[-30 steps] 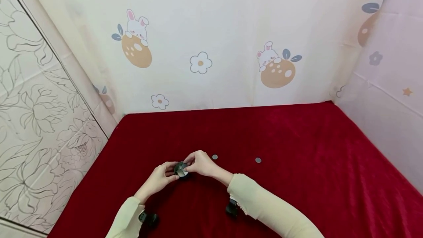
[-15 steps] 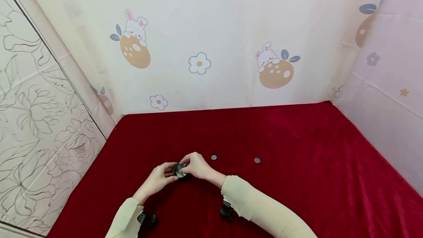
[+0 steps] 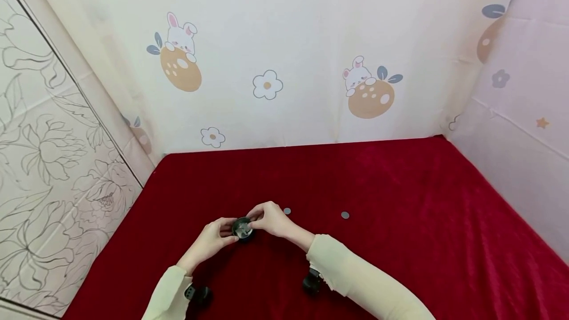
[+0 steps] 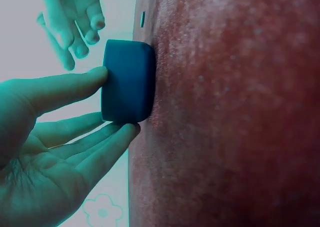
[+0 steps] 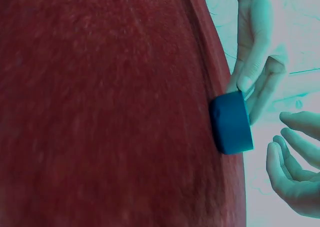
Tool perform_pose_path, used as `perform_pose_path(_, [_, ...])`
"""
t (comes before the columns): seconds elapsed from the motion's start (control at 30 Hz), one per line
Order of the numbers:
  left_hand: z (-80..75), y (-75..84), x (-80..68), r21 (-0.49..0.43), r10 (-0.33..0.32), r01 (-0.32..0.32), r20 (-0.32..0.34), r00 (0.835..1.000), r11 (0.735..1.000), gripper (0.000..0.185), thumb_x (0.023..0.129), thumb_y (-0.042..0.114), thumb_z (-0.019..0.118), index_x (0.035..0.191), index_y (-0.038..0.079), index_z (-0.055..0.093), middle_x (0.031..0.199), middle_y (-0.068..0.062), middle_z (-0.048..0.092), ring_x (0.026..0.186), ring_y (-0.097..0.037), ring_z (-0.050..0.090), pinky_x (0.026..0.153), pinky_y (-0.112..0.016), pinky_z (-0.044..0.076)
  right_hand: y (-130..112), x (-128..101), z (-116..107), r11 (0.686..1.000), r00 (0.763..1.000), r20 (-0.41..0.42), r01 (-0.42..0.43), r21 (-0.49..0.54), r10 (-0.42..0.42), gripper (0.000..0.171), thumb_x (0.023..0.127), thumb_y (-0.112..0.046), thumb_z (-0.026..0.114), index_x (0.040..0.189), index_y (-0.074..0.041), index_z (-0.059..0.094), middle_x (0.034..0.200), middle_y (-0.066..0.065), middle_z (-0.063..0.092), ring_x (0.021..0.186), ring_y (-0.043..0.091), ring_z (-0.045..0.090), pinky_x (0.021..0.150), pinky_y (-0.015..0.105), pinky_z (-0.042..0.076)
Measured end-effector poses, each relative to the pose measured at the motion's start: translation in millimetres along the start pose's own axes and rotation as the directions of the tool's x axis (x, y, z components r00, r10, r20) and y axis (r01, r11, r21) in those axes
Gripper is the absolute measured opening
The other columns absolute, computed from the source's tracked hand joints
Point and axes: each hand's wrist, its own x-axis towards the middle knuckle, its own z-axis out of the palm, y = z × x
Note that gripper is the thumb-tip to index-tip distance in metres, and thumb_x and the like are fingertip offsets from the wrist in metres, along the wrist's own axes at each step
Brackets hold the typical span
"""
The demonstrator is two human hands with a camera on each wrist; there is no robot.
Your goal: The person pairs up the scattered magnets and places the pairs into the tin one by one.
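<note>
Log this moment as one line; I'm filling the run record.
left hand: steadies round dark box | right hand: fingertips at box's top | box: on red cloth | two coins beside

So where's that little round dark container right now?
In the head view the round dark container sits on the red cloth near its front, left of centre, between the left hand and right hand, left of two small coins.
</note>
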Motion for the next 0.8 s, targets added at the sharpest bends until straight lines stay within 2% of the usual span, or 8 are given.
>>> perform_pose_path(0.13, [-0.6, 3.8, 0.4, 0.038, 0.028, -0.027, -0.018, 0.999, 0.999, 0.044, 0.080, 0.007, 0.064, 0.120, -0.004, 0.049, 0.113, -0.018, 0.054, 0.097, -0.028, 0.057, 0.078, -0.034, 0.048, 2.3, -5.1, -9.4, 0.999, 1.000, 0.021, 0.022, -0.035, -0.021, 0.018, 0.078, -0.005, 0.066, 0.094, 0.001, 0.066, 0.084, 0.007, 0.065, 0.071, 0.018, 0.059, 0.057, 0.019, 0.044])
perform_pose_path(0.4, [1.7, 17.6, 4.3, 0.166, 0.069, -0.052, -0.096, 0.993, 0.985, 0.036, 0.082, 0.012, 0.063, 0.116, 0.004, 0.056, 0.111, -0.007, 0.056, 0.100, -0.024, 0.054, 0.084, -0.040, 0.044, 6.0, -18.6, -28.6, 0.989, 0.996, 0.075, 0.066, -0.135, -0.056, 0.020, 0.080, -0.004, 0.062, 0.099, 0.002, 0.064, 0.092, 0.014, 0.064, 0.076, 0.020, 0.057, 0.061, 0.022, 0.044])
perform_pose_path(0.57, [6.4, 24.3, 9.1, 0.182, 0.087, -0.070, -0.086, 0.992, 0.981, 0.034, 0.083, 0.015, 0.062, 0.116, 0.006, 0.057, 0.111, -0.004, 0.055, 0.102, -0.023, 0.053, 0.084, -0.041, 0.044, 10.7, -27.0, -38.8, 0.982, 0.995, 0.083, 0.064, -0.179, -0.050, 0.020, 0.081, -0.004, 0.062, 0.100, 0.002, 0.064, 0.092, 0.014, 0.063, 0.075, 0.019, 0.056, 0.061, 0.022, 0.044])
perform_pose_path(0.8, [15.7, 31.0, 19.2, 0.165, 0.126, -0.117, -0.049, 0.991, 0.979, 0.032, 0.085, 0.017, 0.059, 0.115, 0.007, 0.057, 0.112, -0.003, 0.055, 0.104, -0.023, 0.051, 0.086, -0.042, 0.042, 16.7, -37.7, -51.8, 0.968, 0.998, 0.051, 0.038, -0.248, -0.026, 0.019, 0.080, -0.004, 0.062, 0.098, 0.001, 0.064, 0.089, 0.010, 0.060, 0.072, 0.016, 0.054, 0.061, 0.022, 0.044])
